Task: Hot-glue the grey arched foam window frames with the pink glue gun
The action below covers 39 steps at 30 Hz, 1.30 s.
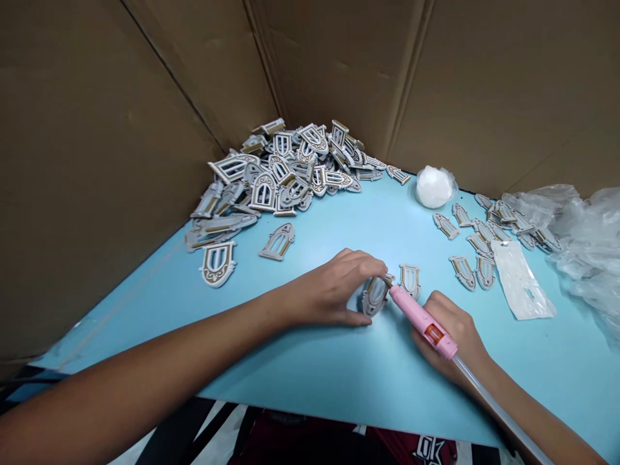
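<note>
Two hands at the blue table (310, 381), head view only. Left hand (329, 290) pinched an arched window piece (375, 296) between thumb and curled fingers, just right of frame center. Piece stood tilted on its lower edge, long axis running from lower left to upper right, with its face partly hidden by the fingers.

Right hand (448, 339) was wrapped round a pink glue pen (423, 321), fingers closed on the barrel. Pen lay on a diagonal, its tip pointing up-left at the piece's upper end. Tip was touching or just off that end; cannot tell which at this angle. Left hand held the piece from the left side, pen came in from the right, and a clear tube (491, 410) ran from the pen to the lower right.

Second arched piece (410, 281) lay just right of the pinched one. Big heap of pieces (281, 171) sat upper left against cardboard walls (121, 129), two loose pieces (217, 263) below it. Smaller group (484, 239) lay right of center, near a white lump in clear film (433, 187), a plastic sleeve (520, 281) and crumpled plastic wrap (586, 252). Dark red shirt (310, 439) showed along the bottom edge.
</note>
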### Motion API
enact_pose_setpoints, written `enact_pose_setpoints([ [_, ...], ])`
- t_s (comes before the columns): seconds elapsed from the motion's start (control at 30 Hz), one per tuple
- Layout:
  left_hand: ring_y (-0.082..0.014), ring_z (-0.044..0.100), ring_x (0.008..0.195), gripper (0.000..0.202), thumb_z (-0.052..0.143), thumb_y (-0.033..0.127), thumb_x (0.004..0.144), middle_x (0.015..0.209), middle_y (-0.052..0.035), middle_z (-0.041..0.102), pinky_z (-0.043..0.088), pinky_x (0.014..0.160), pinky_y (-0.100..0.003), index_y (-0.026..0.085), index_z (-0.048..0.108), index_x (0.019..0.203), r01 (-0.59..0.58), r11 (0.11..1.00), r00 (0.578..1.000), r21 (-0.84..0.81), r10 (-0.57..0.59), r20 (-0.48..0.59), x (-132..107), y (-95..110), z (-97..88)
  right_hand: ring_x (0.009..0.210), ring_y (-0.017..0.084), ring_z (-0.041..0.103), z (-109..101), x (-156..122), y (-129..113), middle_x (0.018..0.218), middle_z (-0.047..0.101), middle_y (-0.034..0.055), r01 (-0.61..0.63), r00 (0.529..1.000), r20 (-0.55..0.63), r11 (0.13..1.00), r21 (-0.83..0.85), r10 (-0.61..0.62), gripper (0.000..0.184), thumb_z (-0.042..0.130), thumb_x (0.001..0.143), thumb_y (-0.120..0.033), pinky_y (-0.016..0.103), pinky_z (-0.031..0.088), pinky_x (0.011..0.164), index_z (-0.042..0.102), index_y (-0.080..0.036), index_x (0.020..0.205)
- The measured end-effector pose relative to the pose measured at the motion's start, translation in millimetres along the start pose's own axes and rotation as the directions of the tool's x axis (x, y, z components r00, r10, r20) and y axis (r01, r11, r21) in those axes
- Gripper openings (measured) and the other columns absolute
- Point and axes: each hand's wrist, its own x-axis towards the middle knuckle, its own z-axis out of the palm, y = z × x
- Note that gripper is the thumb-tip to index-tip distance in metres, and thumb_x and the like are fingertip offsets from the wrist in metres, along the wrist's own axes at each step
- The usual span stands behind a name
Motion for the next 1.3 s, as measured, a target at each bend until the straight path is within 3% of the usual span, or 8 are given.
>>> enact_pose_setpoints([
  [0.5, -0.0286, 0.059, 0.122, 0.069, 0.084, 0.030, 0.083, 0.129, -0.0119, 0.063, 0.042, 0.104, -0.042, 0.024, 0.040, 0.135, -0.082, 0.996, 0.995, 0.038, 0.084, -0.053, 1, -1, -0.5, 0.054, 0.010, 0.047, -1, 6, -4, 0.068, 0.046, -0.0022, 0.036, 0.998, -0.046, 0.999, -0.029, -0.037, 0.021, 0.053, 0.091, -0.013, 0.021, 0.037, 0.046, 0.044, -0.023, 0.074],
  [0.63, -0.0280, 0.060, 0.120, 0.072, 0.086, 0.027, 0.080, 0.128, -0.0105, 0.064, 0.042, 0.102, -0.042, 0.025, 0.039, 0.134, -0.082, 0.995, 0.995, 0.056, 0.085, -0.045, 2, -1, -0.5, 0.057, 0.011, 0.053, 1, 3, -3, 0.073, 0.053, 0.0000, 0.016, 1.000, -0.011, 1.000, 0.012, -0.016, 0.016, 0.053, 0.089, -0.010, 0.022, 0.041, 0.049, 0.050, -0.021, 0.079],
  [0.83, -0.0296, 0.059, 0.121, 0.071, 0.087, 0.028, 0.076, 0.128, -0.0107, 0.064, 0.042, 0.105, -0.042, 0.024, 0.043, 0.132, 0.070, 0.995, 0.997, 0.078, -0.072, 0.026, 4, 0, 0.6, 0.070, 0.015, 0.063, 7, -7, 2, 0.093, 0.065, 0.0069, -0.130, 0.991, 0.035, 0.991, 0.012, 0.130, 0.014, 0.051, 0.089, -0.008, 0.024, 0.046, 0.053, 0.057, -0.020, 0.091],
  [1.0, -0.0320, 0.057, 0.123, 0.076, 0.087, 0.034, 0.073, 0.132, -0.0129, 0.063, 0.041, 0.106, -0.042, 0.019, 0.048, 0.136, 0.231, 0.968, 0.966, 0.099, -0.241, 0.095, 7, 1, -1.9, 0.075, 0.017, 0.066, -4, 1, 13, 0.091, 0.067, 0.0065, -0.171, 0.980, -0.114, 0.984, -0.054, 0.164, 0.009, 0.054, 0.093, -0.013, 0.026, 0.051, 0.060, 0.060, -0.020, 0.093],
  [1.17, -0.0380, 0.048, 0.137, 0.080, 0.083, 0.049, 0.075, 0.147, -0.0131, 0.058, 0.034, 0.113, -0.049, 0.022, 0.052, 0.144, 0.173, 0.974, 0.957, 0.143, -0.201, 0.208, 8, 3, -2.4, 0.080, 0.017, 0.068, -13, 8, 16, 0.090, 0.069, 0.0056, -0.154, 0.972, -0.189, 0.985, -0.075, 0.137, 0.011, 0.056, 0.091, -0.012, 0.026, 0.053, 0.068, 0.062, -0.020, 0.096],
  [1.23, -0.0372, 0.050, 0.137, 0.071, 0.074, 0.054, 0.082, 0.147, -0.0130, 0.060, 0.034, 0.113, -0.049, 0.020, 0.056, 0.142, 0.173, 0.973, 0.959, 0.152, -0.202, 0.198, 10, 3, -2.8, 0.081, 0.018, 0.068, -13, 8, 16, 0.090, 0.069, 0.0055, -0.140, 0.974, -0.191, 0.988, -0.072, 0.124, 0.012, 0.056, 0.091, -0.011, 0.026, 0.053, 0.069, 0.062, -0.020, 0.097],
  [1.3, -0.0354, 0.056, 0.131, 0.057, 0.060, 0.054, 0.092, 0.138, -0.0139, 0.067, 0.037, 0.110, -0.050, 0.016, 0.062, 0.135, 0.250, 0.949, 0.954, 0.194, -0.276, 0.118, 11, 1, -5.7, 0.082, 0.018, 0.068, -13, 8, 16, 0.090, 0.070, 0.0054, -0.130, 0.976, -0.187, 0.989, -0.070, 0.115, 0.013, 0.056, 0.091, -0.011, 0.027, 0.053, 0.070, 0.063, -0.020, 0.097],
])
